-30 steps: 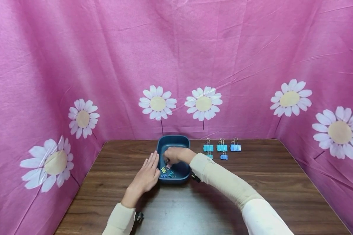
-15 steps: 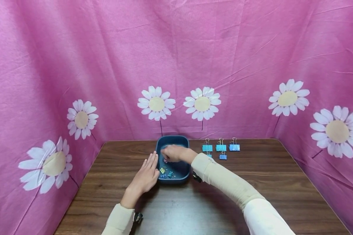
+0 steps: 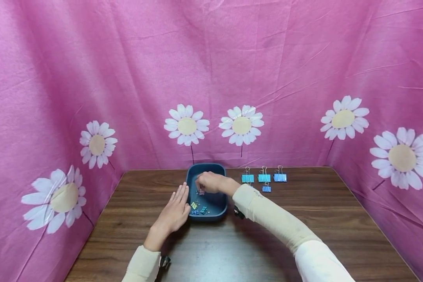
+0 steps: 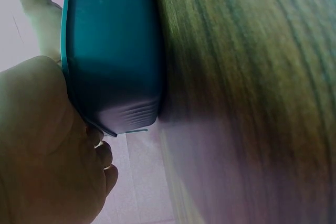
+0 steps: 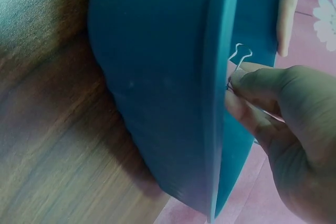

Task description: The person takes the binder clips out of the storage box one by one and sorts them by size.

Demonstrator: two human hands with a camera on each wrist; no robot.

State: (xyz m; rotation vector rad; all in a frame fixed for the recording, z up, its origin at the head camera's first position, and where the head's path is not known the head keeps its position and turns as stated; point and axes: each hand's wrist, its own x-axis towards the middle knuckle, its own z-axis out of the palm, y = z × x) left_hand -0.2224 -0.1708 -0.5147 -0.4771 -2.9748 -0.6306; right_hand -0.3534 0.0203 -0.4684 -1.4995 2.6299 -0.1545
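Note:
A dark blue plastic box (image 3: 218, 216) stands near the back edge of the table. My left hand (image 3: 176, 207) rests along its left rim with straight fingers; the left wrist view shows the palm (image 4: 37, 140) against the box wall. Inside the box, my right hand (image 3: 211, 182) pinches a small pink binder clip (image 3: 202, 192) between thumb and fingers. The clip's wire handle (image 5: 242, 56) sticks out past the thumb in the right wrist view. Below that hand lie a yellow binder clip (image 3: 194, 205), a teal binder clip (image 3: 204, 210) and blue binder clips (image 3: 195, 212).
Right of the box, larger binder clips stand in rows: teal ones (image 3: 248, 178) (image 3: 264, 178), a blue one (image 3: 280, 178), and a smaller blue one (image 3: 266, 189) in front. My right forearm partly covers another there. A pink flowered cloth (image 3: 211, 78) hangs behind the wooden table (image 3: 303, 207).
My right hand has risen slightly from the clips in the box, and the pink binder clip now shows beneath its fingertips. My left hand has stayed at the box's left rim.

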